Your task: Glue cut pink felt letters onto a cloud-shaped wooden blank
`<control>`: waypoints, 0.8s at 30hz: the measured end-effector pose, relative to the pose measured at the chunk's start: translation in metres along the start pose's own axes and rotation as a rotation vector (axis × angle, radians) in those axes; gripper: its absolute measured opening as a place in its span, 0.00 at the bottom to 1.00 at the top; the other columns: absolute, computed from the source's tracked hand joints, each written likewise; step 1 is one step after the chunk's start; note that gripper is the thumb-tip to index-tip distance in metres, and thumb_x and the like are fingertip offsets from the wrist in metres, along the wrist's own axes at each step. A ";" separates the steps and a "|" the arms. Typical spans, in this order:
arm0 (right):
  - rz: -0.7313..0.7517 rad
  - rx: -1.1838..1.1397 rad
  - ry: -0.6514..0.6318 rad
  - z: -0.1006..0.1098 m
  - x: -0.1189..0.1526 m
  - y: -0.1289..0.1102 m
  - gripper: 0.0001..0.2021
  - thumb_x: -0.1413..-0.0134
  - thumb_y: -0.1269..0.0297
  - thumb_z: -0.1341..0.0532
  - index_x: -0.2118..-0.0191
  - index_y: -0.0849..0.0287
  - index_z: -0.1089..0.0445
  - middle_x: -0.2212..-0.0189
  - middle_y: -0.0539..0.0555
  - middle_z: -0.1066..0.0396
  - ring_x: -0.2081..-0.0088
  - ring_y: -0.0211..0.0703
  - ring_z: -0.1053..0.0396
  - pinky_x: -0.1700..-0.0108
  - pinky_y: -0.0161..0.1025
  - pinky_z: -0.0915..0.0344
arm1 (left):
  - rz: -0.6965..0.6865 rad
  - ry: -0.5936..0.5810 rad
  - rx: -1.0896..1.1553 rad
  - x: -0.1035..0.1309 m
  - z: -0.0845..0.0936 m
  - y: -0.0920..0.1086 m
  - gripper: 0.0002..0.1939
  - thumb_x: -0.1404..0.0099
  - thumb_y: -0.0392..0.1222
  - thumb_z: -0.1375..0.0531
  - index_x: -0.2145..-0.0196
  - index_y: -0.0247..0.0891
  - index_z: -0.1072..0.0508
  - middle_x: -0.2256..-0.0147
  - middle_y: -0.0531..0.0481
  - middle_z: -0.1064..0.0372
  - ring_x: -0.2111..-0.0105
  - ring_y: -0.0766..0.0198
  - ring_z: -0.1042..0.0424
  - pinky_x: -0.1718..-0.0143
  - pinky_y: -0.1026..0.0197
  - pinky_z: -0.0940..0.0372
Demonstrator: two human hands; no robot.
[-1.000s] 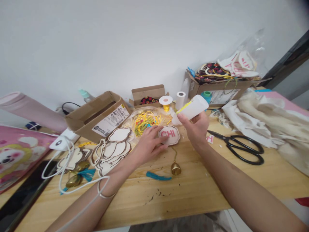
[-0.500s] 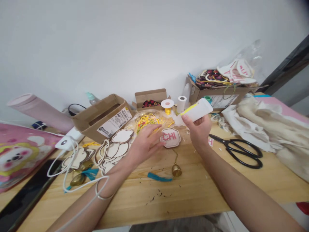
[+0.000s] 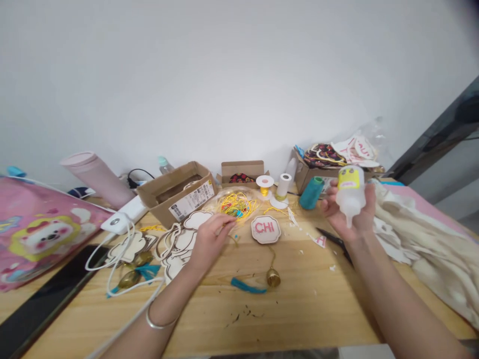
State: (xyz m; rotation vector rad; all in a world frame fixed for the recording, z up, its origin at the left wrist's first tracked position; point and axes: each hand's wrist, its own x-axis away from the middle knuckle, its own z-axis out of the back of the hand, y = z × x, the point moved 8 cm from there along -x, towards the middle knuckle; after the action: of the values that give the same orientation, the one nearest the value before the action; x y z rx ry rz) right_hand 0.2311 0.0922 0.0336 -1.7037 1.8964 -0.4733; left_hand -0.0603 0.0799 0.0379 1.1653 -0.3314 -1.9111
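Observation:
My right hand (image 3: pixel 354 217) is raised at the right with its palm turned up, gripping a translucent glue bottle (image 3: pixel 351 192) with a yellow label. The bottle's nozzle points down toward my wrist. My left hand (image 3: pixel 214 235) has thumb and fingers pinched together beside a pile of yellow cords (image 3: pixel 241 204); what they hold, if anything, is too small to name. Between the hands lies a white scalloped plaque (image 3: pixel 265 229) with pink "CHI" lettering. A brass bell (image 3: pixel 273 277) hangs off its cord on the table, with a teal tassel (image 3: pixel 247 285) to its left.
Blank wooden shapes (image 3: pixel 181 244) are stacked left of my left hand. Cardboard boxes (image 3: pixel 179 192), thread spools (image 3: pixel 311 193) and a white roll (image 3: pixel 284 185) line the back. Black scissors (image 3: pixel 335 240) lie partly under my right arm. A white cable (image 3: pixel 112 279) crosses the left side.
My right hand has moved right and turned palm up, swinging the glue bottle nozzle-down. My left hand has drawn away from the plaque, and its spread fingers have closed into a pinch.

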 end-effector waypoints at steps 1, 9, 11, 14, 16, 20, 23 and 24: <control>-0.030 -0.011 0.000 0.005 0.003 0.003 0.25 0.65 0.49 0.34 0.62 0.60 0.34 0.77 0.49 0.29 0.80 0.34 0.32 0.74 0.32 0.28 | 0.074 0.027 0.043 0.001 0.003 -0.009 0.07 0.40 0.41 0.44 0.71 0.39 0.27 0.71 0.50 0.28 0.71 0.66 0.31 0.68 0.64 0.36; -0.190 -0.093 0.013 0.032 0.006 0.030 0.21 0.62 0.52 0.35 0.62 0.57 0.38 0.77 0.47 0.30 0.78 0.35 0.30 0.72 0.33 0.27 | 0.555 0.118 0.425 0.016 0.005 -0.059 0.21 0.40 0.53 0.49 0.83 0.37 0.36 0.92 0.61 0.53 0.91 0.74 0.54 0.89 0.68 0.56; -0.190 -0.112 0.045 0.036 0.005 0.032 0.18 0.57 0.52 0.39 0.62 0.57 0.39 0.77 0.47 0.30 0.79 0.35 0.31 0.73 0.34 0.27 | 0.564 0.130 0.431 0.017 0.007 -0.060 0.25 0.39 0.55 0.51 0.87 0.37 0.41 0.93 0.60 0.54 0.91 0.74 0.54 0.88 0.68 0.57; -0.164 -0.154 0.081 0.041 0.005 0.031 0.16 0.52 0.50 0.43 0.63 0.58 0.39 0.79 0.49 0.32 0.80 0.35 0.32 0.73 0.35 0.28 | 0.517 0.112 0.403 0.016 0.009 -0.055 0.27 0.38 0.54 0.51 0.90 0.38 0.45 0.93 0.59 0.54 0.90 0.73 0.53 0.87 0.67 0.56; -0.138 -0.168 0.076 0.042 0.006 0.028 0.16 0.51 0.49 0.45 0.63 0.58 0.39 0.80 0.49 0.34 0.81 0.35 0.33 0.73 0.35 0.28 | 0.465 0.100 0.378 0.014 0.010 -0.049 0.27 0.39 0.53 0.51 0.90 0.38 0.46 0.92 0.58 0.53 0.89 0.73 0.52 0.86 0.67 0.55; -0.091 -0.200 0.059 0.043 0.008 0.023 0.15 0.50 0.49 0.46 0.65 0.57 0.40 0.82 0.46 0.36 0.83 0.32 0.37 0.75 0.32 0.29 | 0.437 0.099 0.398 0.013 0.011 -0.041 0.27 0.39 0.53 0.51 0.91 0.38 0.45 0.92 0.58 0.53 0.89 0.72 0.51 0.85 0.66 0.54; -0.064 -0.224 0.031 0.041 0.009 0.021 0.14 0.50 0.50 0.47 0.68 0.56 0.41 0.84 0.44 0.39 0.85 0.31 0.40 0.77 0.32 0.31 | 0.447 0.127 0.437 0.012 0.015 -0.039 0.27 0.38 0.53 0.55 0.91 0.39 0.44 0.92 0.57 0.54 0.89 0.71 0.51 0.85 0.65 0.53; -0.056 -0.228 0.020 0.040 0.009 0.020 0.13 0.49 0.50 0.47 0.69 0.56 0.41 0.85 0.44 0.41 0.85 0.30 0.41 0.77 0.31 0.31 | 0.445 0.141 0.432 0.012 0.018 -0.038 0.27 0.38 0.53 0.55 0.91 0.39 0.44 0.92 0.57 0.54 0.89 0.71 0.51 0.85 0.65 0.52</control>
State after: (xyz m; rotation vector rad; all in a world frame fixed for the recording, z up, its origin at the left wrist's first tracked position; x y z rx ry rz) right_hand 0.2385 0.0896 -0.0115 -1.9076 1.9837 -0.3048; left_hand -0.0969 0.0902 0.0178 1.3587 -0.8792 -1.3960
